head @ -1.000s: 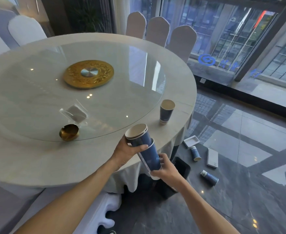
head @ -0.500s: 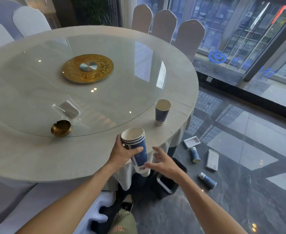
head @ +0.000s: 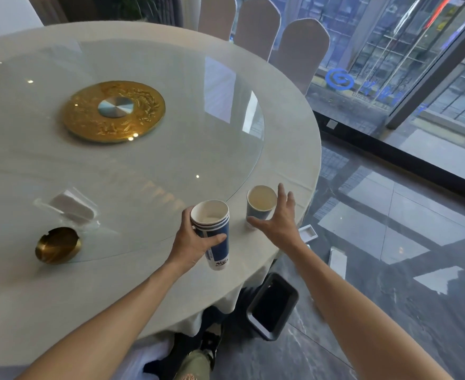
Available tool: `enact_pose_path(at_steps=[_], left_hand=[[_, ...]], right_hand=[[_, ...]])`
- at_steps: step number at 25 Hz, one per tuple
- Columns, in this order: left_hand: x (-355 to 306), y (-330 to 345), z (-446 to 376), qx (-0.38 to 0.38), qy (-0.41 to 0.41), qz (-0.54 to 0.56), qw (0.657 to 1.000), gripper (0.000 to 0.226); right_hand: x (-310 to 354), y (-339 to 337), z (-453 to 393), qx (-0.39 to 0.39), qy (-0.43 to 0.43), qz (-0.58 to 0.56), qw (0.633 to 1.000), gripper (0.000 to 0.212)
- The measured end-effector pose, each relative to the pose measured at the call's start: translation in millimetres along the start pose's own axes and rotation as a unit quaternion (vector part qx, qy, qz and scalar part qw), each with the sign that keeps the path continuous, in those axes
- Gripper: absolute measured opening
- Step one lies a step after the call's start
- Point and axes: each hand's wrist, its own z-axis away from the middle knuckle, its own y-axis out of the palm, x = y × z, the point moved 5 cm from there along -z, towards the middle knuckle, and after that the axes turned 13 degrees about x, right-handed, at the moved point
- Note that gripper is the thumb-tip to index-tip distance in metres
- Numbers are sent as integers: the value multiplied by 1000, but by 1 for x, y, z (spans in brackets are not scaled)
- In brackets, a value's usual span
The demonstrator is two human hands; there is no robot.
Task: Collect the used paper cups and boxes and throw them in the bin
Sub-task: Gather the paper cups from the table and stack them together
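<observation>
My left hand [head: 194, 239] grips a stack of nested blue and white paper cups [head: 215, 231], held upright above the table's near edge. A single blue paper cup [head: 261, 204] stands on the round table [head: 294, 138] near its right rim. My right hand [head: 279, 218] is spread open right beside that cup, fingers around its right side, thumb at its base; I cannot tell if it touches. A black bin [head: 272, 305] stands on the floor below the table edge. Small white boxes [head: 308, 233] [head: 337, 260] lie on the floor, partly hidden by my right arm.
A glass turntable [head: 171, 149] with a gold centre disc [head: 113, 111] covers most of the table. A gold ashtray [head: 57, 245] and a clear napkin holder [head: 71, 207] sit at the left. Covered chairs [head: 300, 50] line the far side. Dark glossy floor lies to the right.
My right hand let go of the cup stack and moved up and right to the lone cup on the table. My left hand lifted the stack over the table. The view moved closer.
</observation>
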Motion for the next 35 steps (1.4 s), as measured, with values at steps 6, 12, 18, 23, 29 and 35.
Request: enact_pose_path(at_steps=[6,12,18,23,29,35], left_hand=[[-13,-2,-67,17,1,2,1000,86],[-35,1,-106,27,12,12,999,84],[-91,37,-138,51,70,32,996,84],[-124,95,-135,102,99,57,988,84],[-119,177,-108,196,86,2,977,87],[-93,246,-85,326,17,-41,944,85]], right_hand=[[-6,1,-57,12,59,-36,998,118],[-23,1,-50,-36,39,-34,998,79],[-62,-30,-12,-88,94,2,992,82],[-97,-47,28,-85,111,-11,990,83],[-110,-70,61,-116,87,-66,987,58],[-148,-84,86,-134,101,-175,970,64]])
